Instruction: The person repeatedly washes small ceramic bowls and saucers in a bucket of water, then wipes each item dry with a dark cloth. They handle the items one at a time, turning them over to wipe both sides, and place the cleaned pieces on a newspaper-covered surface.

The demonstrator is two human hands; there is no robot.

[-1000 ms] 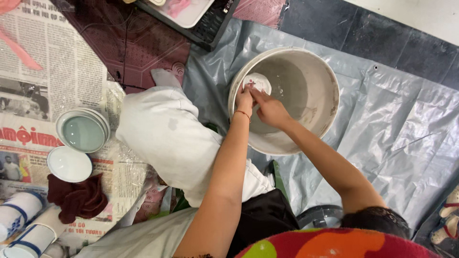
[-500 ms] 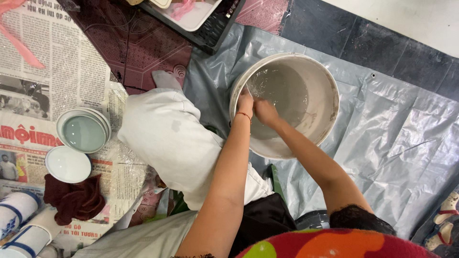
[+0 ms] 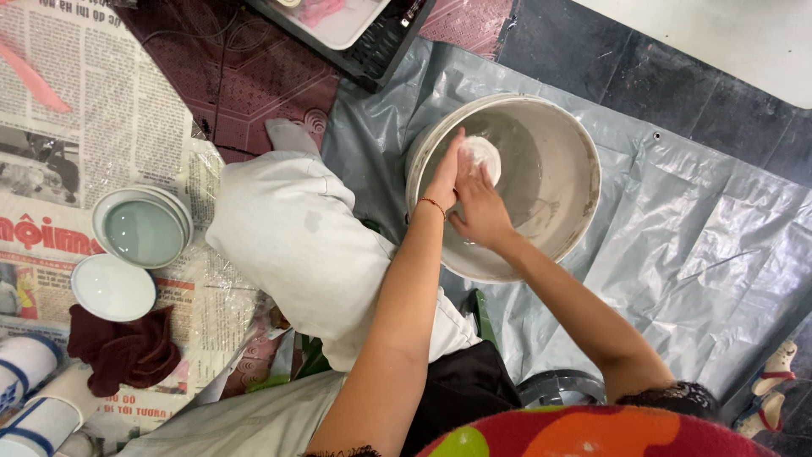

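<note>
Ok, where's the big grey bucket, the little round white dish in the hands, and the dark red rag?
big grey plastic bucket (image 3: 584,182): head view, on its right inner wall.
little round white dish (image 3: 480,155): head view, on its visible top face.
dark red cloth rag (image 3: 123,351): head view, on the crumpled middle.

A small white round dish (image 3: 480,158), seemingly tilted, inside a large pale bucket (image 3: 575,199).

The small white dish (image 3: 482,155) is half covered by the right hand (image 3: 480,211) and left hand (image 3: 444,173). The black tray (image 3: 372,42) and 2 white-and-blue cups (image 3: 30,398) are cut off by the frame's edges.
</note>
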